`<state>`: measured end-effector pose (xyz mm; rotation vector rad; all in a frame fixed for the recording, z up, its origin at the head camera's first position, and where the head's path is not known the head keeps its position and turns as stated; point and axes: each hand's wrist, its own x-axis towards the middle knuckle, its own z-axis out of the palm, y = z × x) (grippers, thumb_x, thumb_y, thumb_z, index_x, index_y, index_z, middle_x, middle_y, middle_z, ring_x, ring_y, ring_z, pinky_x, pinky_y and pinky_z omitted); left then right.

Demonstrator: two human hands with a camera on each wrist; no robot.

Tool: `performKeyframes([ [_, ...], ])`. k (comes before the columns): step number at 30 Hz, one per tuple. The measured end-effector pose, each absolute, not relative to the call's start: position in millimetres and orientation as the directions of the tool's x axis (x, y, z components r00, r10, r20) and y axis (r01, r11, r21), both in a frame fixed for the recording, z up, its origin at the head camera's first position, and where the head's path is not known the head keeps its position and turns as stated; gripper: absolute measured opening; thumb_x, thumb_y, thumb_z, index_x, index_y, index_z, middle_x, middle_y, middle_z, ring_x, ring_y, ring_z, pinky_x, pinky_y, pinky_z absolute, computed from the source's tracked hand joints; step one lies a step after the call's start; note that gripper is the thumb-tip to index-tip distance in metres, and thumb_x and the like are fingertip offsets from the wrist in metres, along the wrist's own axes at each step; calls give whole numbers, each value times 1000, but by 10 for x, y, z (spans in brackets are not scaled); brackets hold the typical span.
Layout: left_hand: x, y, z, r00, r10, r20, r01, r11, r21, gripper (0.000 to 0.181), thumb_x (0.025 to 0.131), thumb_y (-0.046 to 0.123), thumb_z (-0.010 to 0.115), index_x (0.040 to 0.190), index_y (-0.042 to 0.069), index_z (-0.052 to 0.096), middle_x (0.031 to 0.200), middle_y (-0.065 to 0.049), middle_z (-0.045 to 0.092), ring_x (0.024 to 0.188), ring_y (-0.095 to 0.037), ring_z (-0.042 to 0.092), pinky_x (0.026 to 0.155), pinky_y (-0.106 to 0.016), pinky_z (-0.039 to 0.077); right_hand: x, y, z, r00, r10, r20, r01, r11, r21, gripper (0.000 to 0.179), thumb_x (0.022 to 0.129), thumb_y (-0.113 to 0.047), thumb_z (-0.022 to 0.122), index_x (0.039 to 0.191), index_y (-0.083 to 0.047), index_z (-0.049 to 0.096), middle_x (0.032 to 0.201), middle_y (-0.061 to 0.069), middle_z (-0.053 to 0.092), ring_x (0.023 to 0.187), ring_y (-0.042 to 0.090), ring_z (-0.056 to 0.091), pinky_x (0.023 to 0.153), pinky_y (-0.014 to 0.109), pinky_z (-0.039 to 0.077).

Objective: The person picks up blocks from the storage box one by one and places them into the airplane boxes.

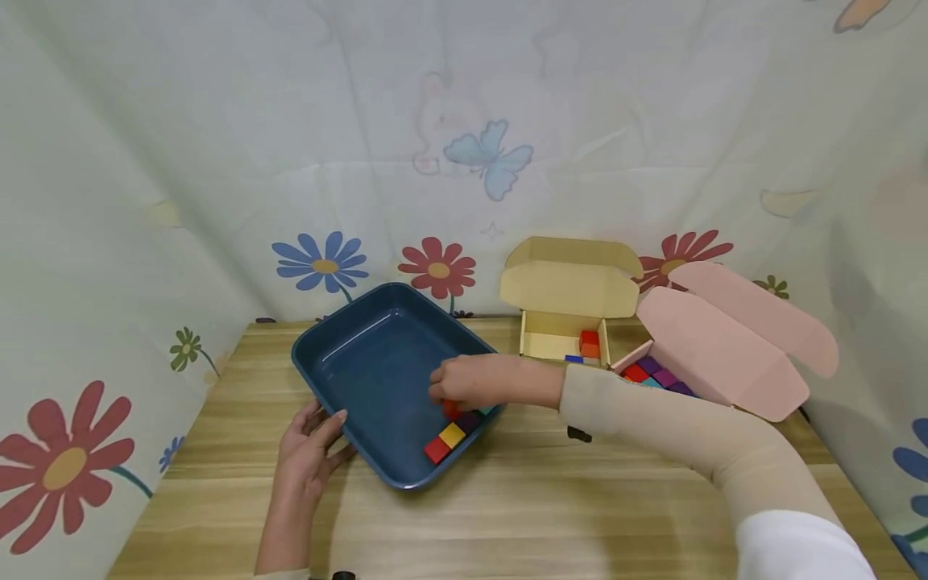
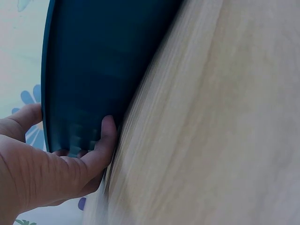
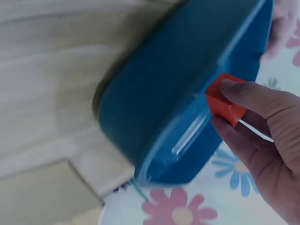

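Note:
A deep blue tray [image 1: 370, 379] lies at an angle in the middle of the table. My left hand [image 1: 304, 455] grips its left side, thumb at the rim and fingers against the outer wall [image 2: 93, 70]. Over the inside of the tray, my right hand [image 1: 474, 382] pinches an orange-red cube [image 3: 226, 99] between thumb and fingers. Along the tray's near right wall runs a row of blocks: a red block [image 1: 437, 450], a yellow block [image 1: 453, 436], a dark purple block [image 1: 468, 421] and a teal one, partly hidden by the right hand.
Behind the right forearm stands an open yellow box [image 1: 551, 345] with red and blue blocks inside. An open pink box [image 1: 718, 346], its lid folded back, holds several coloured blocks [image 1: 652, 374] at the right. A flowered curtain [image 1: 449, 209] hangs behind the wooden table [image 1: 507, 515].

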<state>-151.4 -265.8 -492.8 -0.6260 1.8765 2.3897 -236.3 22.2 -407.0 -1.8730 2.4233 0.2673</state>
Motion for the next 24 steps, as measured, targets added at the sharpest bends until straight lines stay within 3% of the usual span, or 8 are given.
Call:
performKeyframes([
  [7, -1501, -2661, -4958, -917, -209, -339, -278, -272, 921, 73, 100, 10, 66, 160, 14, 25, 152, -6, 35, 119, -17, 58, 91, -42, 55, -2490, 480, -3852, -322, -937, -135, -947, 320, 35, 20, 96, -12, 72, 115, -8, 71, 108, 6, 68, 98, 19, 63, 81, 21, 54],
  [15, -1482, -2657, -4985, -923, -209, -322, -258, -283, 924, 73, 98, 11, 69, 158, 12, 28, 147, -5, 38, 114, -16, 61, 90, -42, 56, -2650, 796, -3768, -398, -912, -101, -917, 392, 70, 22, 90, -12, 79, 111, -7, 73, 106, 8, 70, 94, 22, 65, 80, 27, 57],
  [24, -1498, -2672, -4939, -925, -205, -321, -263, -269, 927, 74, 99, 13, 68, 160, 14, 27, 151, -6, 35, 121, -20, 56, 92, -42, 55, -2770, 1152, -3643, -435, -899, -47, -900, 431, 66, 17, 88, -4, 78, 104, -5, 72, 100, 8, 69, 90, 24, 66, 79, 30, 58],
])
